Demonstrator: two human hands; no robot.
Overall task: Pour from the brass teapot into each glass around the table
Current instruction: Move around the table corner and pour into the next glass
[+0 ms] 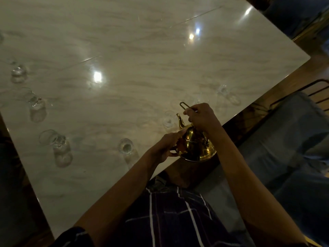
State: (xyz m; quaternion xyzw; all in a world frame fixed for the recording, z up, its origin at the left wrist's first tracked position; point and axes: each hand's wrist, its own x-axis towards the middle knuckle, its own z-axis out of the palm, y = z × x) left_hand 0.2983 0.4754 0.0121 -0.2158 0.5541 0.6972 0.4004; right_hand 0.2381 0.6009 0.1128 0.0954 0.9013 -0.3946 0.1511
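The brass teapot [196,146] hangs just above the near edge of the marble table [142,59], its spout pointing up and away. My right hand [200,115] grips the wire handle above the pot. My left hand [166,146] holds the pot's left side, fingers against its shoulder and thumb under the belly. A small clear glass [168,119] stands just beyond the spout. Another glass [126,146] stands left of my left hand. A third glass [223,90] is farther right, near the table edge.
Several more glasses stand along the left side of the table, among them a near-left glass [58,141], a mid-left glass [36,104] and a far-left glass [17,72]. A grey-cushioned chair [288,132] sits at the right beyond the table edge.
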